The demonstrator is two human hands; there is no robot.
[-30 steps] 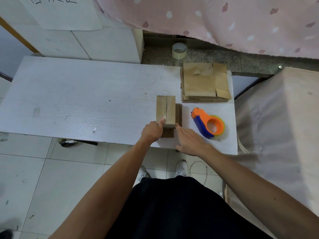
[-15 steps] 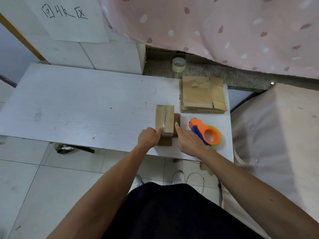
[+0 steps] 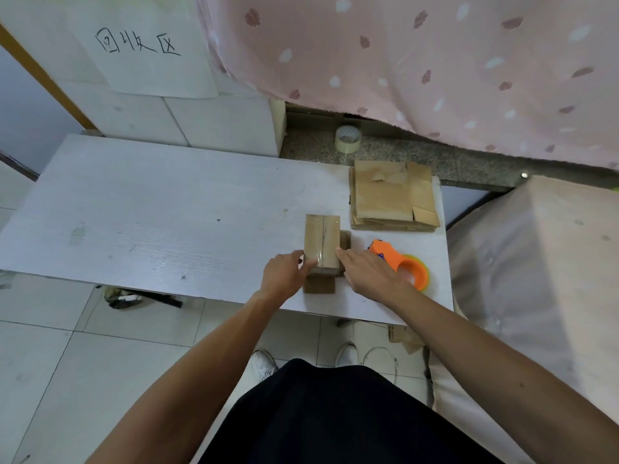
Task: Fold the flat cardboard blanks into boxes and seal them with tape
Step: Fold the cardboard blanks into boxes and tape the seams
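A small folded cardboard box (image 3: 322,241) stands on the white table (image 3: 167,216), with clear tape along its top seam and loose flaps spread at its base. My left hand (image 3: 284,274) grips its near left corner with curled fingers. My right hand (image 3: 366,272) lies with straight fingers against the box's right side. An orange and blue tape dispenser (image 3: 400,262) sits just right of that hand. A stack of flat cardboard blanks (image 3: 392,195) lies at the table's far right corner.
A spare roll of clear tape (image 3: 348,138) rests on the stone ledge behind the table. A pink dotted curtain (image 3: 418,61) hangs above. A beige covered surface (image 3: 536,262) borders the table's right edge. A paper sign (image 3: 140,45) is on the wall.
My left thumb has come off the box's top edge and the hand now holds the near left corner. The right hand has stayed against the box's right side.
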